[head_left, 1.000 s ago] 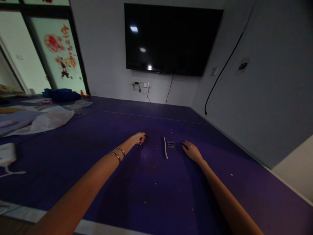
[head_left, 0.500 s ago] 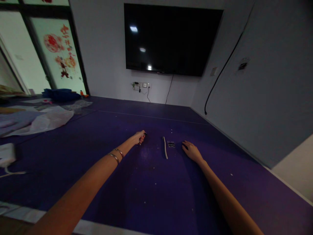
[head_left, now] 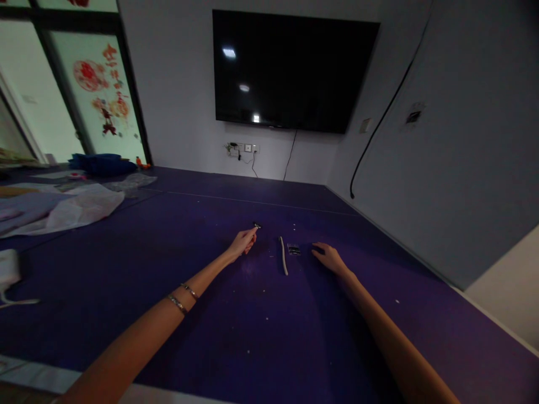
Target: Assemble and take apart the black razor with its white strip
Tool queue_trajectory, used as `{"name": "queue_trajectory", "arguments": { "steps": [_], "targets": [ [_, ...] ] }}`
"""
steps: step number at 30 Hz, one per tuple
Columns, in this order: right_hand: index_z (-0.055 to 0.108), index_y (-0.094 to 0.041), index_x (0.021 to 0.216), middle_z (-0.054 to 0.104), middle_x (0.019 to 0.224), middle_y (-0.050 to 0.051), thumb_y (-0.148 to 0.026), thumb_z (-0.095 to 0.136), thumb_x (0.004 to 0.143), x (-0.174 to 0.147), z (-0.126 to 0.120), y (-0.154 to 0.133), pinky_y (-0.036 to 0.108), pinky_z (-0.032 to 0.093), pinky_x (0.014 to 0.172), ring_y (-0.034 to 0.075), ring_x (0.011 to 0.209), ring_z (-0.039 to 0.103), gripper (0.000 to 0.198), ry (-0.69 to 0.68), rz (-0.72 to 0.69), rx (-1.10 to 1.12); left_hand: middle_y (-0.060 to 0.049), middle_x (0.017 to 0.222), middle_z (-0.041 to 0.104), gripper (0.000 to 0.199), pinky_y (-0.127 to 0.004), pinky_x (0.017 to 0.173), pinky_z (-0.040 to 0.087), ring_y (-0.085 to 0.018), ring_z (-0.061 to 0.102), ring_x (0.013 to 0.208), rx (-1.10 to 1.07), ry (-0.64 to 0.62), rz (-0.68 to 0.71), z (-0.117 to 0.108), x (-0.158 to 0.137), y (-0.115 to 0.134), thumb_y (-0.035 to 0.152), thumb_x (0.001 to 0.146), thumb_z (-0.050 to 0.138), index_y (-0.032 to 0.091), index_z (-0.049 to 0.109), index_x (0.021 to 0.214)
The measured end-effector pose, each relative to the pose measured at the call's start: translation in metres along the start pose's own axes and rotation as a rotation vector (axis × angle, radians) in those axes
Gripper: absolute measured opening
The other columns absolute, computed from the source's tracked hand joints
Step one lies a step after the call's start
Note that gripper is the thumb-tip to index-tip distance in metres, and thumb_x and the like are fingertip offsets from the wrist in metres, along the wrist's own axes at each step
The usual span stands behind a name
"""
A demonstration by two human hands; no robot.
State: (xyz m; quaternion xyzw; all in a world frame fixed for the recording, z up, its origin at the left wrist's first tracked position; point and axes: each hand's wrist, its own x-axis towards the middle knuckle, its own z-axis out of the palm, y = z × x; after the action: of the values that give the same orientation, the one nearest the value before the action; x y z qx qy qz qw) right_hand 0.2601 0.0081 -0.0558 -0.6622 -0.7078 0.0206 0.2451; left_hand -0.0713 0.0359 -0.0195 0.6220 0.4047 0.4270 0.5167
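My left hand (head_left: 242, 243), with two bangles on its forearm, is closed around the handle of a small razor (head_left: 257, 225). The dark, T-shaped head points away from me, and the fingers hide most of the handle. My right hand (head_left: 327, 257) rests on the purple surface (head_left: 252, 336), fingers stretched out and holding nothing. Between the hands lies a pale, slim toothbrush (head_left: 283, 257), its dark head end facing away. A small flat packet with dark markings (head_left: 293, 249) sits beside it, just left of my right fingertips.
Crumpled clear plastic and white sheeting (head_left: 88, 207) cover the far left, with a dark blue bundle (head_left: 101, 163) behind. A white object with a cord (head_left: 9, 269) lies at the left edge. A television (head_left: 295, 73) hangs on the wall; a black cable (head_left: 379, 129) dangles at right.
My left hand has turned, so the razor's head now shows beyond the fingers instead of being mostly hidden. My right hand, the toothbrush and the packet stay about where they were.
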Motion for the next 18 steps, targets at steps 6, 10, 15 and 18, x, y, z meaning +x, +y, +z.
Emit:
{"name": "queue_trajectory", "arguments": {
  "steps": [6,10,15,18],
  "targets": [
    [0.067,-0.02,0.1,0.065,0.107,0.006,-0.03,0.051,0.079,0.016,-0.016,-0.065,0.033,0.042,0.091,0.021,0.104,0.057,0.029,0.074,-0.114,0.356,0.007,0.043,0.032,0.037,-0.018,0.037,0.028,-0.005,0.029,0.034,-0.057,-0.068,0.09,0.01,-0.018,0.005,0.05,0.079,0.044,0.017,0.048,0.063],
    [0.066,-0.019,0.101,0.068,0.101,0.006,-0.04,0.056,0.076,0.016,-0.021,-0.122,0.034,0.048,0.081,0.02,0.094,0.061,0.034,-0.054,-0.121,0.773,0.007,0.043,0.035,0.036,-0.019,0.038,0.029,-0.005,0.031,0.035,-0.053,-0.136,0.155,0.017,-0.025,0.009,0.048,0.078,0.046,0.015,0.052,0.064],
    [0.067,-0.019,0.1,0.069,0.093,0.006,-0.043,0.062,0.07,0.009,-0.021,-0.156,0.032,0.047,0.078,0.019,0.09,0.062,0.039,-0.214,-0.057,1.055,0.006,0.042,0.038,0.038,-0.019,0.037,0.027,-0.006,0.033,0.036,-0.045,-0.151,0.191,0.023,-0.031,0.012,0.049,0.077,0.047,0.014,0.054,0.065],
    [0.07,-0.018,0.091,0.07,0.085,0.006,-0.042,0.066,0.066,0.009,-0.018,-0.159,0.033,0.047,0.077,0.019,0.084,0.063,0.035,-0.218,-0.03,1.116,0.006,0.041,0.038,0.038,-0.019,0.036,0.027,-0.006,0.033,0.035,-0.064,-0.156,0.2,0.024,-0.032,0.013,0.048,0.078,0.047,0.013,0.056,0.065]
  ]
}}
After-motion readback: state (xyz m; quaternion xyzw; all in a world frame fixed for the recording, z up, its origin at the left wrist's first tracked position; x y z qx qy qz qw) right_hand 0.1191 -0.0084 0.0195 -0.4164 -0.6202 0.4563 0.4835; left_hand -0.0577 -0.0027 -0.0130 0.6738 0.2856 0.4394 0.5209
